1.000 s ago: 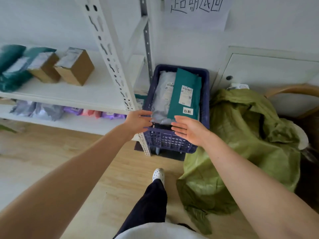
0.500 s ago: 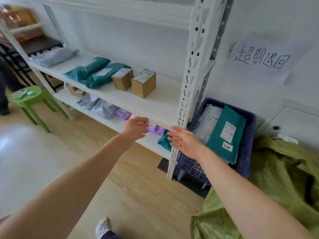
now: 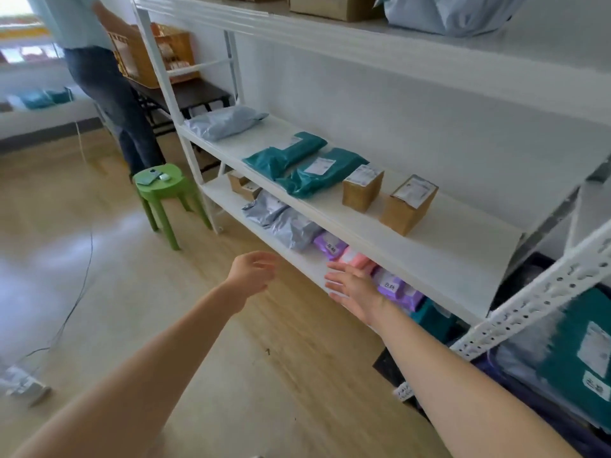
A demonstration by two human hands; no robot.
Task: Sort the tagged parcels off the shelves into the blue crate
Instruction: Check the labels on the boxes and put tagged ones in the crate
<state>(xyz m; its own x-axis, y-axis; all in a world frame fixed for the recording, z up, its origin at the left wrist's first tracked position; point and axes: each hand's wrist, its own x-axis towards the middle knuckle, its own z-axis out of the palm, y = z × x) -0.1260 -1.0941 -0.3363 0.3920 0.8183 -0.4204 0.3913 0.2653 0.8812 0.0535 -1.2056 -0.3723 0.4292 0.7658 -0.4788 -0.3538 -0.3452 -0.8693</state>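
Note:
On the lower shelf [image 3: 297, 259] lie grey bags [image 3: 284, 223], a purple tagged parcel [image 3: 329, 245], a pink parcel [image 3: 357, 259] and another purple tagged parcel [image 3: 396, 287]. My right hand [image 3: 352, 285] is open, fingers spread, just in front of the pink parcel. My left hand [image 3: 253, 271] hangs open over the floor before the shelf edge, holding nothing. The blue crate [image 3: 542, 414] sits at the far right behind the shelf post, with a teal parcel [image 3: 578, 355] and a grey bag inside.
The middle shelf [image 3: 429, 246] carries two teal bags [image 3: 307, 166], two cardboard boxes [image 3: 386, 200] and a grey bag [image 3: 224, 122]. A green stool [image 3: 163, 190] stands by the shelf's left post. Another person [image 3: 109, 77] stands at the far left. A cable runs across the wooden floor.
My view has swung left from the blue crate to the shelves. Both open hands moved away from the crate toward the lower shelf, the right one reaching the pink parcel.

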